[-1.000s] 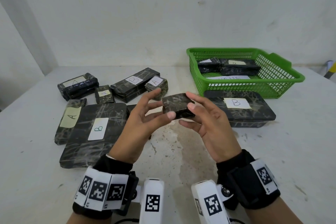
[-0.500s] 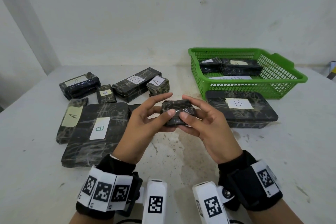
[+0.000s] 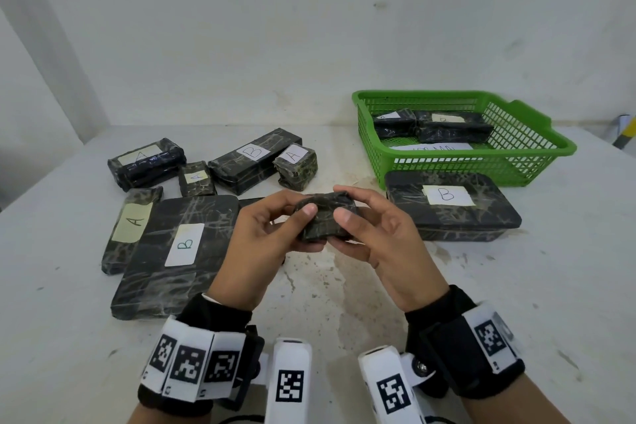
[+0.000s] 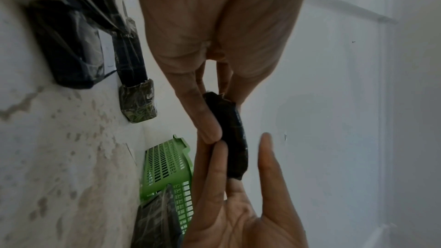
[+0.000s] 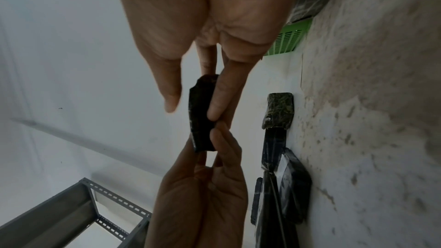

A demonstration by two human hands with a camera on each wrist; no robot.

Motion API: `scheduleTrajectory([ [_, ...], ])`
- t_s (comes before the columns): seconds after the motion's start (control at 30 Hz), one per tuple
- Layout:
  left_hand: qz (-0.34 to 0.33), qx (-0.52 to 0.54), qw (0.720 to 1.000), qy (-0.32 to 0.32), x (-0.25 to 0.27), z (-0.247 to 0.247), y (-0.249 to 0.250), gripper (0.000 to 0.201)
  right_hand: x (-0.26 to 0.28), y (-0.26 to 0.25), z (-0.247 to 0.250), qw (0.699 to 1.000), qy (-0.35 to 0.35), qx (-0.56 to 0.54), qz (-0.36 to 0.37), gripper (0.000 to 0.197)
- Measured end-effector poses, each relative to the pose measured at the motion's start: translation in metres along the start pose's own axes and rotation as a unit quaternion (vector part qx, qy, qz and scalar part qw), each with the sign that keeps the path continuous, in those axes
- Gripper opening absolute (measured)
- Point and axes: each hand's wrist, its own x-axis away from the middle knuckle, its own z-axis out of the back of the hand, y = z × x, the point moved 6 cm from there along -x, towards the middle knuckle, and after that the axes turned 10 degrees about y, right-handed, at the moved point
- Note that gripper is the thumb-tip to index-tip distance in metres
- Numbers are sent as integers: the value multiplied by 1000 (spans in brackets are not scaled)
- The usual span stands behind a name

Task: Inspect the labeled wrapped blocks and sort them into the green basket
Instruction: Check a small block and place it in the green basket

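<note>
Pinching a small wrapped block (image 3: pixel 325 217) above the worktop (image 3: pixel 344 286), my left hand (image 3: pixel 256 244) and right hand (image 3: pixel 382 234) gripped its ends; its glossy film looked slippery, the block apparently light and stiff.

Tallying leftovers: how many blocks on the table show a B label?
3: long block at the back, big flat block at left, wide block before the green basket. The held block's label is hidden.
</note>
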Motion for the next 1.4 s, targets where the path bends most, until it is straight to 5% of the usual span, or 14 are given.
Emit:
scheduleTrajectory([
  [0.6, 31, 7, 999, -21, 0, -6, -4, 24, 1, -2, 8, 997, 63, 33, 27, 3],
  [0.77, 33, -10, 999, -18, -1, -4, -5, 27, 1, 0, 6, 998, 54, 30, -6, 18],
  [1.4, 42, -26, 998, -26, 1, -7, -8, 16, 0, 4, 9, 997, 67, 48, 7, 13],
])
